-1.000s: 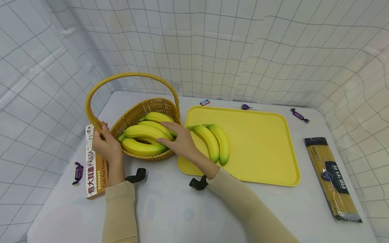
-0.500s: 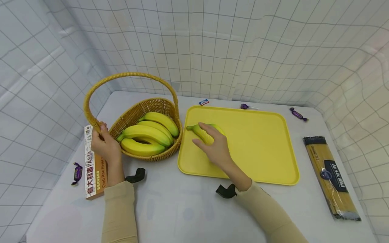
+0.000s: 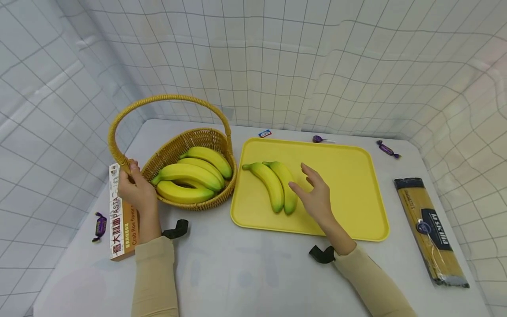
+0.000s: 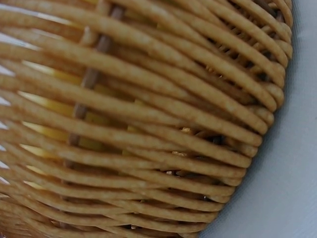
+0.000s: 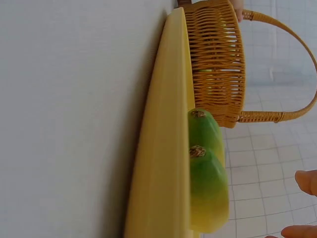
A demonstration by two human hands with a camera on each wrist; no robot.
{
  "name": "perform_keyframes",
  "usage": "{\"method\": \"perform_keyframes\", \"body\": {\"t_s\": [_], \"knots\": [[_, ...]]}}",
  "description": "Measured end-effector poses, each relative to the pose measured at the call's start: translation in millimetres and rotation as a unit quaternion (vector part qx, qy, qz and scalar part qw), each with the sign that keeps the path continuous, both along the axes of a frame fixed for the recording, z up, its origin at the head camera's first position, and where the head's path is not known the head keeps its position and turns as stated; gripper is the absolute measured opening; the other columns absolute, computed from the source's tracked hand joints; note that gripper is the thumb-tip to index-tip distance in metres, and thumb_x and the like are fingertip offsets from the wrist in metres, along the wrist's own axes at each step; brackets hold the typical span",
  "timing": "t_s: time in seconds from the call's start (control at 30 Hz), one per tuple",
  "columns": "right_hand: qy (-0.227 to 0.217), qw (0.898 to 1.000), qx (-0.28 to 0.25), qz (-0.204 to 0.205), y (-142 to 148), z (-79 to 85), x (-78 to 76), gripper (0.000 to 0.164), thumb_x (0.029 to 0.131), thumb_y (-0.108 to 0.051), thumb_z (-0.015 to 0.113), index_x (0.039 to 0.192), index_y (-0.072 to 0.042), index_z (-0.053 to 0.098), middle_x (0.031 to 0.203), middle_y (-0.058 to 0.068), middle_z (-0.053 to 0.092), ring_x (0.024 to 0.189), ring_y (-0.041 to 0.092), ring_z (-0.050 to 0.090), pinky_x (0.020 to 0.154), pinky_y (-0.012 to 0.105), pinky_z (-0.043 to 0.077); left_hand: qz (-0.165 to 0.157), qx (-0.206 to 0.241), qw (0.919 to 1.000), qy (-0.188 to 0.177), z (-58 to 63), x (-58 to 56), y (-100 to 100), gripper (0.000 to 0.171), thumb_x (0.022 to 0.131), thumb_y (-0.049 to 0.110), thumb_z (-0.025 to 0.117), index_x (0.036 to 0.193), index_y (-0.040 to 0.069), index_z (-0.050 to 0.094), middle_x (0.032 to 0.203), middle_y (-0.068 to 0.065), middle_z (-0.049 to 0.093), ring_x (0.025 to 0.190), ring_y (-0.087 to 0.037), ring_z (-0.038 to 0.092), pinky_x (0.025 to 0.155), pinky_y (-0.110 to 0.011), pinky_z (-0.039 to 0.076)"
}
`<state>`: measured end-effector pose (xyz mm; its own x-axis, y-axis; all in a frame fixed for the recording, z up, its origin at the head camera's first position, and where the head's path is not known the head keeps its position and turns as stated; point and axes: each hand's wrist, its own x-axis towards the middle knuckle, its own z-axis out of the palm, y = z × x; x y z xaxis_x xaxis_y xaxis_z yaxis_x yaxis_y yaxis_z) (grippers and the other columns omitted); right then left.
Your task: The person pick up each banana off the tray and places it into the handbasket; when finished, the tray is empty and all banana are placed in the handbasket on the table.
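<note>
My left hand [image 3: 138, 189] grips the left foot of the handle of a wicker basket [image 3: 194, 136], where it joins the rim. Several yellow bananas [image 3: 190, 175] with greenish ends lie in the basket. Side by side on a yellow tray [image 3: 336, 189] are two more bananas [image 3: 269, 182]. Over the tray, just right of this pair, my right hand [image 3: 317, 193] holds nothing, its thumb and fingers spread apart. In the left wrist view the basket's woven wall [image 4: 148, 124] fills most of the picture, and the hand itself is out of sight. Fingertips [image 5: 307, 181] show at the right wrist view's edge.
A pasta box [image 3: 123, 220] lies left of the basket, with a purple wrapped candy [image 3: 100, 226] beside it. Behind the tray are a small wrapped sweet [image 3: 265, 133] and a lollipop [image 3: 318, 139]. Rightward lie another purple candy [image 3: 388, 149] and a spaghetti pack [image 3: 429, 231].
My right hand has moved from the bananas in the basket rightward over the tray, past the two bananas there. My left hand keeps its grip on the handle.
</note>
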<state>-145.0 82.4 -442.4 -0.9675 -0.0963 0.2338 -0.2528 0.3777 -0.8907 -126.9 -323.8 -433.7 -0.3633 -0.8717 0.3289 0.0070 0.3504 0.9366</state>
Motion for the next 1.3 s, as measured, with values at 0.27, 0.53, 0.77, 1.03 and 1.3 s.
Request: {"method": "perform_keyframes", "body": {"t_s": [0.27,0.53,0.77,1.03,1.3], "knots": [[-0.034,0.999,0.02,-0.006,1,-10.2,-3.8,0.066,0.089,-0.019,0.072,0.145,-0.001,0.043,0.147,0.015,0.047,0.136,0.031,0.043,0.11,0.046,0.038,0.0,0.009,1.0,-0.002,-2.0,1.8,0,0.031,0.101,0.025,0.051,0.116,0.006,0.07,0.114,-0.01,0.072,0.1,0.0,0.061,0.092,-0.018,0.046],[-0.08,0.996,0.032,-0.003,-1,-19.2,-4.4,0.071,0.089,-0.02,0.072,0.149,-0.004,0.038,0.148,0.015,0.045,0.137,0.031,0.042,0.11,0.046,0.037,-0.005,0.007,1.0,-0.004,-1.8,2.6,0,0.032,0.102,0.025,0.05,0.118,0.006,0.07,0.115,-0.01,0.072,0.099,0.001,0.06,0.091,-0.018,0.045],[-0.104,0.994,0.034,0.001,-3,-27.6,-5.0,0.073,0.088,-0.02,0.073,0.149,-0.003,0.037,0.148,0.017,0.045,0.135,0.032,0.043,0.11,0.046,0.038,-0.007,0.007,0.9999,-0.004,-0.5,2.5,1,0.03,0.102,0.025,0.05,0.117,0.008,0.07,0.114,-0.01,0.072,0.098,0.002,0.059,0.09,-0.017,0.044],[-0.115,0.993,0.04,0.011,-5,-36.1,-6.5,0.072,0.09,-0.023,0.071,0.149,-0.002,0.036,0.147,0.017,0.046,0.131,0.034,0.047,0.11,0.046,0.037,-0.013,0.005,0.9999,-0.002,2.3,2.9,3,0.03,0.102,0.025,0.051,0.117,0.01,0.071,0.114,-0.009,0.072,0.099,0.001,0.059,0.09,-0.017,0.044],[-0.102,0.993,0.063,0.016,-6,-40.5,-8.5,0.073,0.09,-0.026,0.07,0.149,0.001,0.036,0.146,0.021,0.045,0.132,0.035,0.045,0.109,0.047,0.037,-0.007,0.007,0.9999,-0.013,2.2,1.5,2,0.031,0.102,0.026,0.05,0.115,0.006,0.07,0.115,-0.009,0.071,0.098,0.002,0.058,0.089,-0.017,0.043]]}}
